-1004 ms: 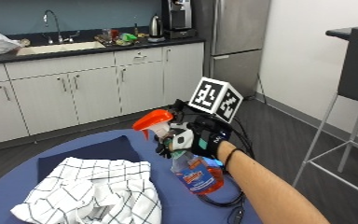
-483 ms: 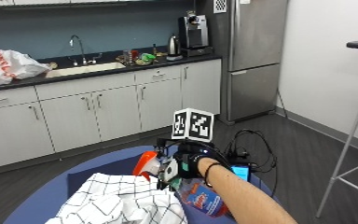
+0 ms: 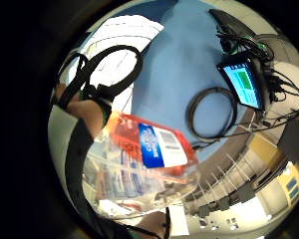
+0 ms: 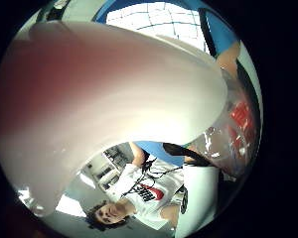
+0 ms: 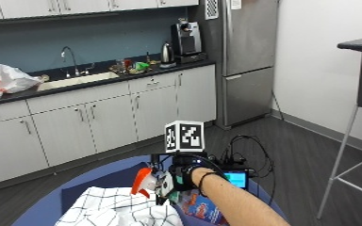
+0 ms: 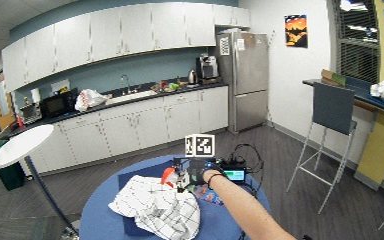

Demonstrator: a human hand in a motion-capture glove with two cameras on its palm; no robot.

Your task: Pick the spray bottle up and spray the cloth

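My gloved right hand (image 5: 185, 177) grips the spray bottle (image 5: 200, 207) by its neck, above the round blue table (image 5: 74, 197). The bottle is clear with a red and blue label, and its body slants down toward the person. Its orange and white sprayer head (image 5: 144, 182) points at the white checked cloth (image 5: 115, 209), which lies crumpled just beside the nozzle. The wide outside view shows the same hand (image 6: 198, 176), bottle (image 6: 172, 177) and cloth (image 6: 155, 205). In the little finger side palm view the labelled bottle (image 3: 149, 154) sits close to the palm. The sprayer head (image 4: 104, 99) fills the thumb side palm view.
A small device with a lit screen (image 5: 236, 179) and a coiled black cable (image 3: 212, 112) lie on the table behind the hand. Kitchen cabinets and a counter (image 5: 105, 84) run along the far wall. A tall stool (image 6: 328, 125) stands off to the right.
The whole outside picture has shifted, so its camera moved. The hand still holds the bottle with its nozzle toward the cloth; the nozzle now sits lower, nearer the cloth.
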